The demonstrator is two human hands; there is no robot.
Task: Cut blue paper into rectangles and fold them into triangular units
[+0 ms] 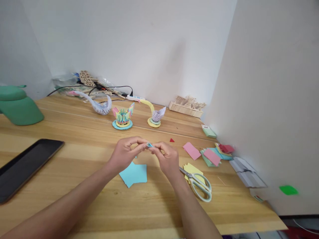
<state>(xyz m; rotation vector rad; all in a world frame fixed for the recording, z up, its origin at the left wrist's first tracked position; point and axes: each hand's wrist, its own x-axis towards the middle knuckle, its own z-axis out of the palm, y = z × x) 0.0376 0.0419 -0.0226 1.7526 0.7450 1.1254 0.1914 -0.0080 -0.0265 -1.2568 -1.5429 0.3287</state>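
Between my two hands, above the table, is a small folded piece of blue paper [150,145]. My left hand [128,152] pinches its left end between thumb and forefinger. The right end is pinched by my right hand [166,156], and the fingertips cover much of the paper. Flat on the wood below lie blue paper sheets [136,174], partly overlapping. Scissors [199,186] with pale handles rest on yellow paper sheets [193,168], just right of my right forearm. A tiny red paper triangle [171,140] lies beyond my right hand.
Folded-paper swans [101,106] and a multicoloured paper basket shape [123,116] stand at the back. A dark tablet [27,166] and a green container [21,106] are at left. Pink paper [191,151], stacked coloured sheets and grey-white paper [248,172] lie along the right wall.
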